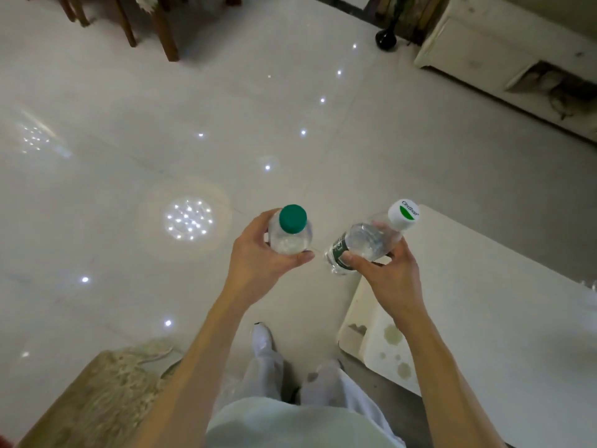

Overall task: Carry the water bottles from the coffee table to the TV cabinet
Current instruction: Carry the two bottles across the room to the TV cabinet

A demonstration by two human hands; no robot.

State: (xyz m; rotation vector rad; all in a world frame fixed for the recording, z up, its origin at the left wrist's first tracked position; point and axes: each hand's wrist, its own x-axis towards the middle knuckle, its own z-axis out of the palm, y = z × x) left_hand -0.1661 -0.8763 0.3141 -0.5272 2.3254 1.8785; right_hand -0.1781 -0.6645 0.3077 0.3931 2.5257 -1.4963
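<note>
Glossy pale floor tiles fill most of the view, mirroring ceiling lights as bright dots. Both bare forearms reach forward from the lower edge, wrists slightly bent. The left hand curls around a clear plastic bottle with a green cap, held nearly upright so the ribbed round cap faces the camera; the thumb presses across the near side and the fingers wrap the far side, closed firmly on it. The right hand grips a second clear bottle with a white cap, tilted so its cap points up and to the right; the thumb lies across the dark green label and the fingers close around the body behind it. Both bottles are carried in the air, the green-capped one over the floor, the other just past the corner of the white coffee table, whose smooth top shows faint round stains near its edge. A cream-coloured TV cabinet with worn, chipped paint stands well apart at the upper right. Dark wooden chair legs stand at the top left.
</note>
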